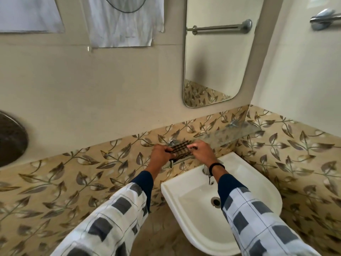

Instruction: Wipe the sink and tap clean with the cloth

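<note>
A dark checked cloth (181, 149) is stretched between my left hand (160, 152) and my right hand (202, 150), each gripping one end. The cloth is held up against the leaf-patterned wall, just in front of a chrome wall fitting (171, 143) above and left of the sink. The white sink (186, 195) lies below my hands, its drain (215, 201) partly hidden by my right sleeve. The chrome tap (205, 170) stands at the back of the basin, mostly hidden behind my right wrist.
A glass shelf (238, 131) juts from the wall right of my hands. A mirror (217, 58) hangs above it, reflecting a towel rail. White cloths (125, 23) hang on the wall at upper left. A dark round object (11, 137) sits at the left edge.
</note>
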Demonstrator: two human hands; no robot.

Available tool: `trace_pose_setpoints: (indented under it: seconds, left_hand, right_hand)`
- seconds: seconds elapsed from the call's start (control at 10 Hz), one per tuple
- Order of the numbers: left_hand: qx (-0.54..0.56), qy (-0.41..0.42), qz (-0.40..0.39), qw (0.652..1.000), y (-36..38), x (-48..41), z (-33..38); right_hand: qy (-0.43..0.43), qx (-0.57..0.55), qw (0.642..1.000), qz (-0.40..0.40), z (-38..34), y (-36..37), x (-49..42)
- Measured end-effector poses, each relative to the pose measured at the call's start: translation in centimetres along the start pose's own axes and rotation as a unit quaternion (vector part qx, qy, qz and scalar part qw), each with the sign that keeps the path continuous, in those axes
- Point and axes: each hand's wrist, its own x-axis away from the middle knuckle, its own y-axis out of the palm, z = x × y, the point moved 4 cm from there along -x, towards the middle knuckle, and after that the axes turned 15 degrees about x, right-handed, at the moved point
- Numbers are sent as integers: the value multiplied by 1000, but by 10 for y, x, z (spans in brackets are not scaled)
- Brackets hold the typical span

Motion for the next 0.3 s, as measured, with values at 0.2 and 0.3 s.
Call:
trace_pose_setpoints:
  seconds: [0.2, 0.3]
  left_hand:
    - [-4, -18, -25, 1000, -5, 10, 7]
    - [16, 4, 21, 1000, -17, 19, 11]
  right_hand:
    - [26, -22, 998, 57, -11, -2, 8]
    - [47, -22, 990, 130, -12, -3, 10]
